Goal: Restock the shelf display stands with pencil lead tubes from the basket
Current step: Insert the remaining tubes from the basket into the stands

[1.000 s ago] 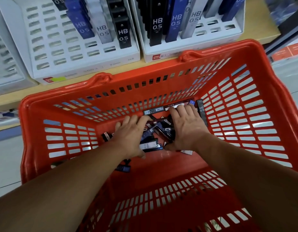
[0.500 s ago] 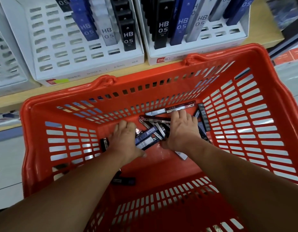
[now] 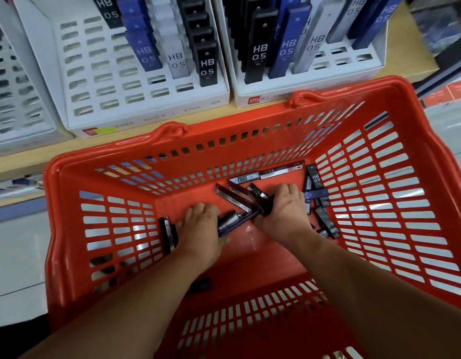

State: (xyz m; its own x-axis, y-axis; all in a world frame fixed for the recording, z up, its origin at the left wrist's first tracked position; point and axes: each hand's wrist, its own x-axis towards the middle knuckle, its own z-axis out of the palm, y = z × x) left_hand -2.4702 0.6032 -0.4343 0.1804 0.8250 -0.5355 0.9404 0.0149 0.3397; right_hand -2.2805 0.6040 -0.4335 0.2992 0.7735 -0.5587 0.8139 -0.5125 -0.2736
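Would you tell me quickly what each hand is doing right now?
Left hand: holding dark tubes.
Right hand: holding a tube bundle.

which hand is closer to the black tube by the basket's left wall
Left. The left hand is right beside the black tube; the right hand grips tubes farther right.

The left forearm [image 3: 136, 294] and right forearm [image 3: 353, 281] are bare along all their visible length, wide at the near edge and tapering to the wrists. The left hand [image 3: 200, 229] and right hand [image 3: 285, 211] are bare as well, showing rounded knuckles and short, thick fingers.
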